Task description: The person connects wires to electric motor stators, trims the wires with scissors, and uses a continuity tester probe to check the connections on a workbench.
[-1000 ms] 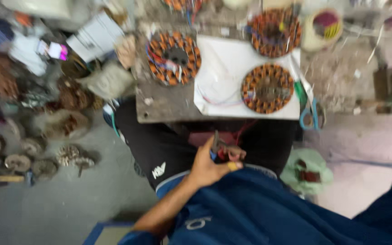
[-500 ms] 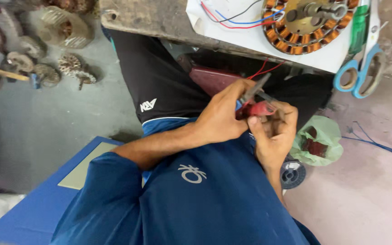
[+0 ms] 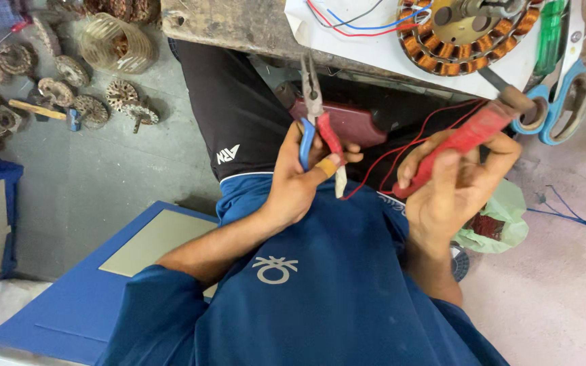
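Left hand (image 3: 293, 179) grips needle-nose pliers (image 3: 315, 112), tips up; right hand (image 3: 452, 183) clasps red soldering iron (image 3: 462, 139) just beside.

The pliers (image 3: 315, 129) have one blue and one red handle. The soldering iron (image 3: 457, 144) is red, with thin red wires (image 3: 401, 159) beside it. Above it, the stator (image 3: 466, 30) shows orange coils around a brass centre. Right of the stator, the scissors (image 3: 559, 102) have light-blue handles and the screwdriver (image 3: 549, 34) is green.
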